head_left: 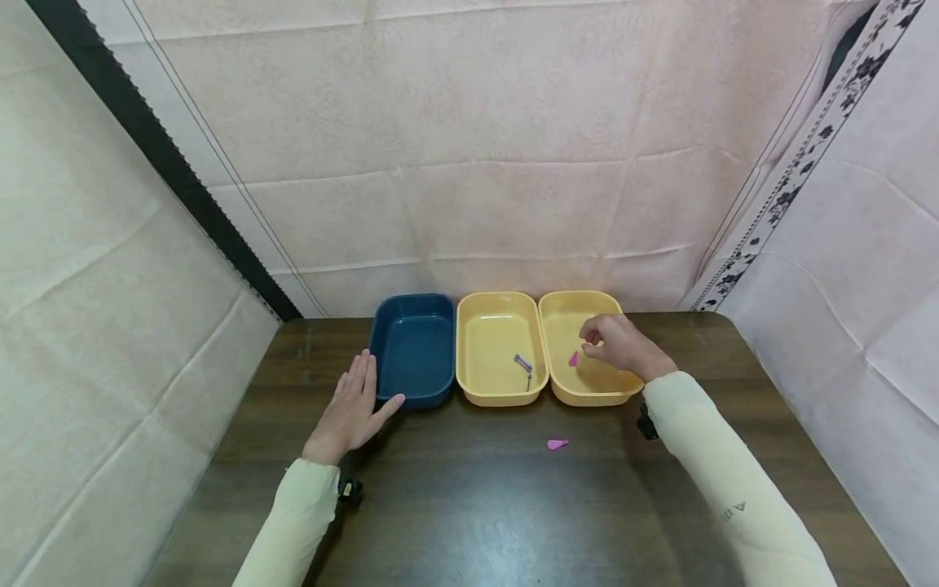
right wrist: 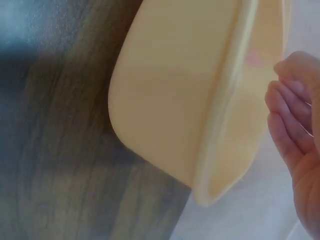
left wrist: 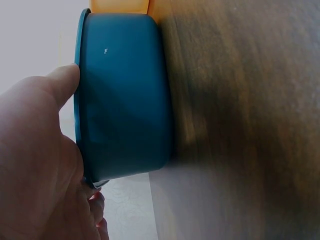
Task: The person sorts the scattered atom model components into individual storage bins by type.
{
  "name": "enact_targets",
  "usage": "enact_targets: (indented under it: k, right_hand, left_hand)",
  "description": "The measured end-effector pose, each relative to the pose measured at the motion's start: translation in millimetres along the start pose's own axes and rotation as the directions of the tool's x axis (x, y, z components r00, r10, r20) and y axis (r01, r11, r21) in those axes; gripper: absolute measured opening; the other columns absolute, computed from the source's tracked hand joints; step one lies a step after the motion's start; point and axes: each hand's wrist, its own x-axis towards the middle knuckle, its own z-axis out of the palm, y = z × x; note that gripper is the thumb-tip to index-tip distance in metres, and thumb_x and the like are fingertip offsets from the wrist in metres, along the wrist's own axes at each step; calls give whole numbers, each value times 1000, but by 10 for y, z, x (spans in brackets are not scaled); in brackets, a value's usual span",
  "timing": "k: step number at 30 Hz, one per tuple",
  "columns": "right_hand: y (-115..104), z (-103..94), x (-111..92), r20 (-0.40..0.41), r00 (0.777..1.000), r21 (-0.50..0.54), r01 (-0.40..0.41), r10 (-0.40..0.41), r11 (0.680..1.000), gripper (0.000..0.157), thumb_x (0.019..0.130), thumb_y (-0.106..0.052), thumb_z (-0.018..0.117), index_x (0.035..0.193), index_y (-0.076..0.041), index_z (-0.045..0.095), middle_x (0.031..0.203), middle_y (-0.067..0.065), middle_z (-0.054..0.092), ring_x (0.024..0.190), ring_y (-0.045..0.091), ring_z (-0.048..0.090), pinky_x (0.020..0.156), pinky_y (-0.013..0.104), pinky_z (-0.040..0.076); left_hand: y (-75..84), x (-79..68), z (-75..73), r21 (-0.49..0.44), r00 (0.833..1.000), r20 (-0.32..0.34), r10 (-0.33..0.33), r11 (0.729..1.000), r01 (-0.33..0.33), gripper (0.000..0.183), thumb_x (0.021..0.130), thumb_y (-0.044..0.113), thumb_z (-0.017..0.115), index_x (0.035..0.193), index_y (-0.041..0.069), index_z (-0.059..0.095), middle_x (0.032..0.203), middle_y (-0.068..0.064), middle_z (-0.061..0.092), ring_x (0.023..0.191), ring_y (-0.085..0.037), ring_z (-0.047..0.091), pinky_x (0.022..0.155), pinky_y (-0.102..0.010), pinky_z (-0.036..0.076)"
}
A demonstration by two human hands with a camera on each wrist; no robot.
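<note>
My left hand (head_left: 354, 410) lies against the near left corner of a blue tray (head_left: 414, 359), fingers straight along its side and thumb spread toward the front. In the left wrist view, the thumb touches the tray's rim (left wrist: 78, 110). My right hand (head_left: 622, 344) hovers over the right yellow tray (head_left: 583, 306), fingers loosely curved with a gap to the thumb and nothing visible between them. Just left of its fingertips, a small pink teardrop-shaped piece (head_left: 574, 359) lies in that tray. The right wrist view shows this piece as a pink blur (right wrist: 253, 58).
A middle yellow tray (head_left: 495, 326) holds a small purple piece (head_left: 522, 364) and a thin dark one (head_left: 529, 381). Another pink piece (head_left: 557, 444) lies on the wooden table (head_left: 469, 505) in front. Pale cloth (head_left: 469, 122) hangs behind the trays and at both sides.
</note>
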Motion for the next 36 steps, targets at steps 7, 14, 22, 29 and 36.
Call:
enact_targets:
  k: [7, 14, 22, 29, 36]
  right_hand:
    - [-69, -188, -70, -8, 999, -50, 43, -43, 998, 19, 89, -5, 81, 105, 5, 77, 100, 19, 79, 90, 30, 75, 87, 48, 63]
    - [-290, -355, -195, 58, 996, -70, 71, -67, 995, 26, 88, -9, 83, 112, 1, 77, 109, 15, 78, 99, 28, 75, 91, 49, 63]
    - [-587, -375, -359, 115, 978, -53, 181, -174, 982, 30, 86, -9, 86, 114, -4, 78, 112, 9, 78, 101, 24, 74, 89, 44, 63]
    - [-782, -299, -490, 160, 958, -40, 246, -236, 969, 34, 86, -7, 85, 118, 1, 77, 116, 13, 78, 110, 29, 74, 95, 48, 62]
    - [-890, -92, -623, 196, 931, -36, 320, -307, 947, 33, 86, -7, 85, 118, 0, 76, 115, 11, 78, 104, 24, 75, 91, 42, 64]
  left_hand:
    - [0, 13, -12, 1, 1000, -5, 0, 1000, 0, 104, 105, 70, 42, 168, -4, 5, 178, -22, -2, 165, -44, 3, 132, -64, 11]
    - [11, 21, -32, 8, 1000, -5, 1, 1000, -1, 104, 104, 70, 42, 168, -4, 5, 178, -22, -2, 165, -45, 4, 132, -64, 11]
    - [24, 12, -40, 4, 1000, -1, -2, 1000, 2, 103, 105, 68, 44, 167, -5, 5, 178, -23, -1, 165, -45, 3, 132, -64, 10]
    - [23, 11, -29, 6, 1000, 2, 1, 1000, -1, 103, 105, 68, 43, 167, -5, 5, 178, -23, -2, 165, -45, 3, 132, -64, 11]
    - [15, -1, -16, 3, 1000, 10, -4, 1000, 4, 104, 105, 69, 43, 167, -5, 4, 178, -23, -2, 165, -45, 2, 133, -64, 10]
